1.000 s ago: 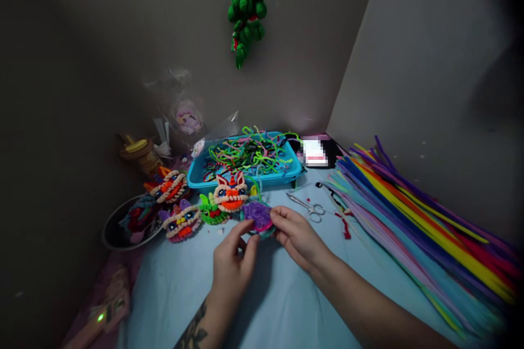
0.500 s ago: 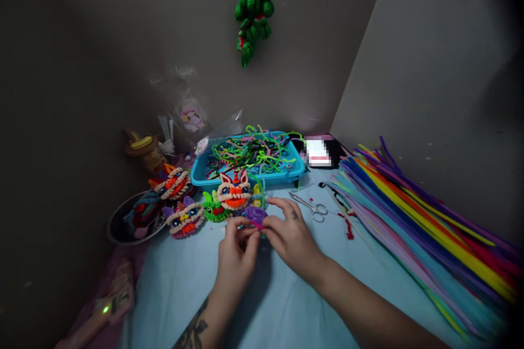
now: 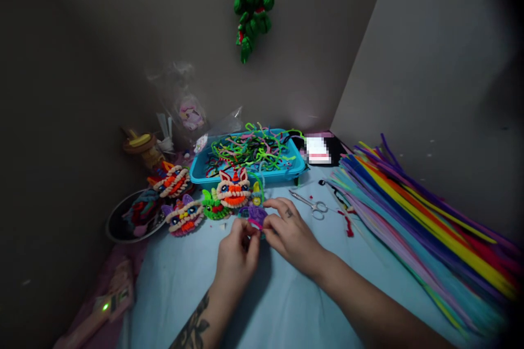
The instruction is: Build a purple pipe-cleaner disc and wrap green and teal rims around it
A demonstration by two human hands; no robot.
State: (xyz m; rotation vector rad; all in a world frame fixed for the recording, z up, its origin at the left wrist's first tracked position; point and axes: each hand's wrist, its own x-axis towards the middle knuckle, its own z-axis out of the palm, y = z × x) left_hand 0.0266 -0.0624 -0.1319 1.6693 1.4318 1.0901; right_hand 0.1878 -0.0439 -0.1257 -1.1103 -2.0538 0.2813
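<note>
head view, left fingers (image 3: 253, 251) and right fingers (image 3: 273, 223) pinching purple piece (image 3: 257, 213), blue cloth (image 3: 180, 278), grey walls (image 3: 164, 22)

Both of the person's forearms are bare as far as the frame shows them. The left forearm (image 3: 223, 297), low in the middle of the frame, carries a dark tattoo (image 3: 197, 323) along its outer side: pointed, leaf-like shapes branching from a stem, running down to the bottom edge, where the picture cuts it off. The left hand (image 3: 237, 248) above it is ungloved. The right hand (image 3: 292, 239), near the centre, is ungloved too and bears a small dark mark (image 3: 289, 212), apparently inked, close to the base of a finger; its design is too small to read. The right forearm (image 3: 360, 297) broadens toward the lower right, its far end dim in shadow.
</note>
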